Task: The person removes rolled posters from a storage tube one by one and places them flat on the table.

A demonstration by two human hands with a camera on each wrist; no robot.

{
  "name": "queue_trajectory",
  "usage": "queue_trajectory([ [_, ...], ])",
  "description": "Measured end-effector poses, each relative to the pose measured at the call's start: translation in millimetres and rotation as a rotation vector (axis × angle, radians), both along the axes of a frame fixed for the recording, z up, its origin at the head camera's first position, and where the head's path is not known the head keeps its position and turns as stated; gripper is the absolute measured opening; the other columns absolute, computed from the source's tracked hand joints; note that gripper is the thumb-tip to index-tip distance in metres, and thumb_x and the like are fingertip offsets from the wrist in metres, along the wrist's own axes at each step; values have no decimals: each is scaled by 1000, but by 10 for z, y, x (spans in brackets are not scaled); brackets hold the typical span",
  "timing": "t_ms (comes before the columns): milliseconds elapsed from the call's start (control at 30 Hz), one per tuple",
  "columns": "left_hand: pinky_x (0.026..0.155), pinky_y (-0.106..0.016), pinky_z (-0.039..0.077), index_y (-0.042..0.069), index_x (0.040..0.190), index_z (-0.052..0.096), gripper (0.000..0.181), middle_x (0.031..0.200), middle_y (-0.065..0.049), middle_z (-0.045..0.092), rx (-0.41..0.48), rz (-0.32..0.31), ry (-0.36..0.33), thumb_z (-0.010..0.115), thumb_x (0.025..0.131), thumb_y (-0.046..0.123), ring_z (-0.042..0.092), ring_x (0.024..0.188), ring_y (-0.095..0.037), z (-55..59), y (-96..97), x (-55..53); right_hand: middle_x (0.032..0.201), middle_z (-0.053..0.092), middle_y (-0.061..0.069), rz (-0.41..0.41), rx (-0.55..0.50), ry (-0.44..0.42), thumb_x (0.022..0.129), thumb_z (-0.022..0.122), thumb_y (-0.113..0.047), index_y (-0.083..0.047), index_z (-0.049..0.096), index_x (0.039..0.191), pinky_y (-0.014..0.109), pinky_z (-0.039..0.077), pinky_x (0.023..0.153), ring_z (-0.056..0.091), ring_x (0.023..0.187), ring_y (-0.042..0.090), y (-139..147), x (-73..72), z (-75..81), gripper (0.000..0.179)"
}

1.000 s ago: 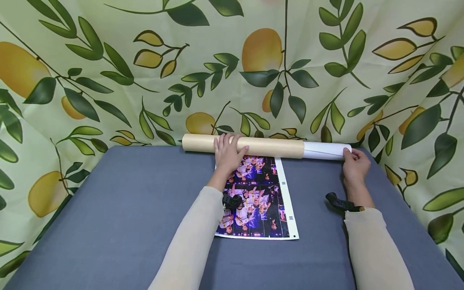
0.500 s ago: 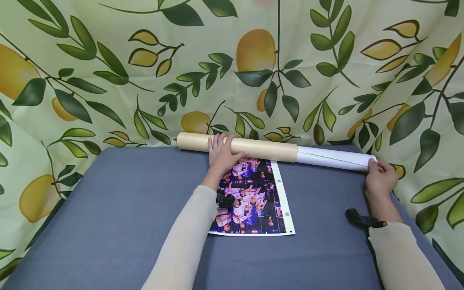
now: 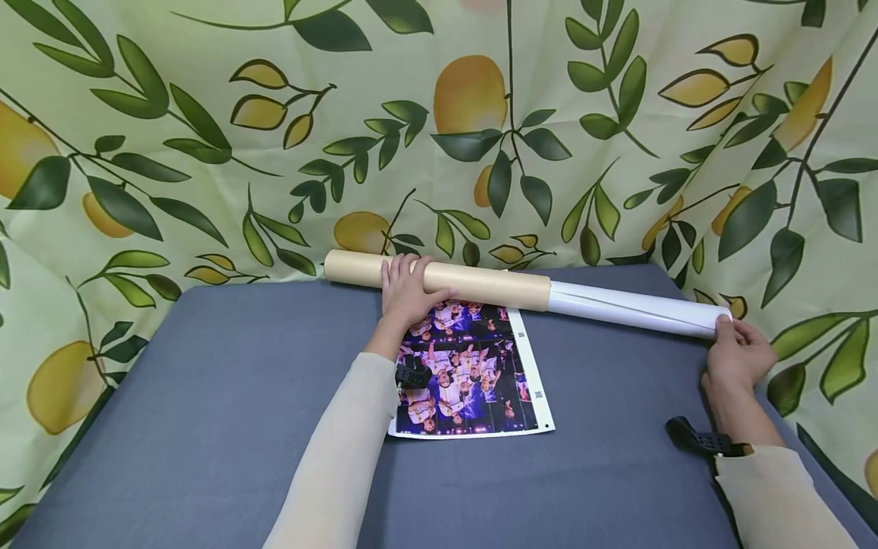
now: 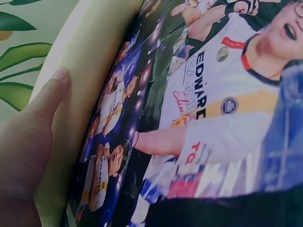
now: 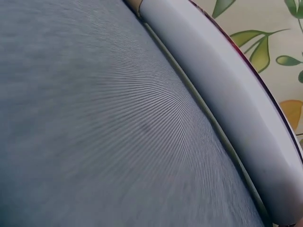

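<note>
A tan cardboard tube lies across the back of the table. My left hand grips it from above, its thumb along the near side. Out of the tube's right end comes a rolled white poster, whose far right end my right hand pinches. How much of the roll is still inside the tube is hidden. The right wrist view shows the white roll close up, with a thin coloured edge. Below the left hand lies a glossy photo poster, its top edge hidden behind the tube.
Blue-grey cloth covers the table. Behind it hangs a curtain printed with fruit and leaves, close to the tube's left end. Both wrists wear black straps.
The right hand has moved right and toward the front, drawing more of the rolled poster out of the tube. The left hand stays on the tube, which now slants slightly more.
</note>
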State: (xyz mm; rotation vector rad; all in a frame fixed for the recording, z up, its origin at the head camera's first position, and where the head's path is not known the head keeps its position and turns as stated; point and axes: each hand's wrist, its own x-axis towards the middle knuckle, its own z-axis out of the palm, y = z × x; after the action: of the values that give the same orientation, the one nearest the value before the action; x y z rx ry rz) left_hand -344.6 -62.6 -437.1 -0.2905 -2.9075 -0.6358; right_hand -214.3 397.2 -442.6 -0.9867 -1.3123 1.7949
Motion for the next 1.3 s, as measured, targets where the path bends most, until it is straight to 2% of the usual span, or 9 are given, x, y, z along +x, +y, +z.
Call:
queue_trajectory([
  [200,128,-52,-7,25,153,39,84,160,-8,32,19,-37,-7,65,85,68,12,156,-31,27,-25,22,75,58,-14,-54,17,-7,93,72,-14,-25,68,78,10,38,59,51,70,-1,46,179,-65,19],
  [333,128,-51,-8,26,153,39,84,161,-8,30,13,-45,-24,66,85,69,11,157,-31,25,-14,-1,76,59,-14,-84,15,-8,92,73,-17,-27,69,79,10,38,59,51,70,-1,68,308,-86,18],
  [533,128,-51,-10,26,153,40,86,161,-8,30,8,-60,-46,65,84,72,11,156,-29,49,-47,-81,80,59,-14,-72,27,-20,93,72,-20,-27,67,82,9,38,60,51,73,-1,87,437,-93,14],
  [700,128,-51,-11,25,153,40,84,161,-9,30,22,-71,-58,65,85,69,11,156,-30,121,-79,-55,80,59,-13,-78,43,-13,94,71,-19,-26,66,84,8,38,59,51,72,-2,68,508,-81,13],
  [933,127,-49,-14,25,153,40,85,162,-9,29,43,-74,-89,66,85,68,10,156,-29,129,-120,-78,92,55,-6,-57,-51,54,94,70,-16,-19,63,93,13,51,47,57,72,3,91,646,-39,8],
  [1000,127,-50,-14,25,153,40,84,162,-9,29,43,-73,-90,66,85,67,10,156,-29,129,-132,-75,97,52,-3,-47,-28,59,95,67,-16,-18,60,97,14,53,48,57,78,4,87,682,-37,7],
  [1100,127,-50,-14,24,153,40,85,161,-10,29,56,-86,-85,66,85,67,10,156,-30,129,-134,-78,98,49,-2,-73,36,78,97,65,-17,-19,59,99,11,52,50,56,80,4,76,714,-23,6],
  [1167,127,-50,-14,23,153,41,85,161,-11,30,65,-94,-80,67,85,66,10,156,-31,127,-131,-83,97,49,-1,-96,83,90,98,64,-18,-19,58,99,8,51,51,55,79,3,74,735,-13,6],
  [1300,126,-50,-15,24,153,41,86,161,-10,30,65,-89,-88,67,84,68,10,156,-30,102,-128,-106,94,50,-2,-134,111,112,97,65,-20,-20,59,99,6,50,53,56,74,1,81,798,21,6],
])
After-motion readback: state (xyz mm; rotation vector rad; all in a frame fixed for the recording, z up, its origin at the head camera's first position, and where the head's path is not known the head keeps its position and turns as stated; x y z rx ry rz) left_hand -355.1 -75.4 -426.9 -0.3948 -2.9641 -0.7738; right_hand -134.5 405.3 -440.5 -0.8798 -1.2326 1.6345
